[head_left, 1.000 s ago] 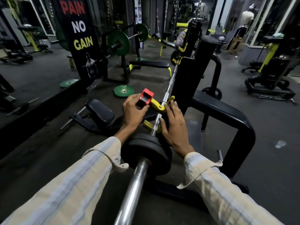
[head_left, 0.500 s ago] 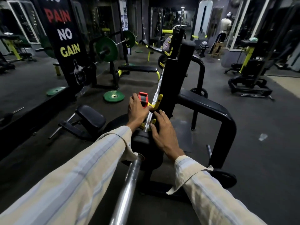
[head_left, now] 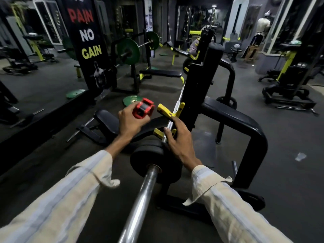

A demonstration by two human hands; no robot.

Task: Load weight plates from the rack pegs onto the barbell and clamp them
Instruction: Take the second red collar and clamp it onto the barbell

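Observation:
A steel barbell runs from the bottom of the view up to the yellow hooks of a black rack. One black weight plate sits on its sleeve. My left hand holds a red barbell clamp in the air, left of the bar and clear of it. My right hand rests flat on the far face of the black plate and the bar, fingers spread.
A black bench pad lies left of the bar. A green plate lies on the floor beyond it. Another bench with a green-plated barbell stands at the back. A curved black frame rises on the right.
My left hand has lifted the red clamp off the yellow hook and carried it left, away from the bar. My right hand stays on the plate. The camera has tilted up a little.

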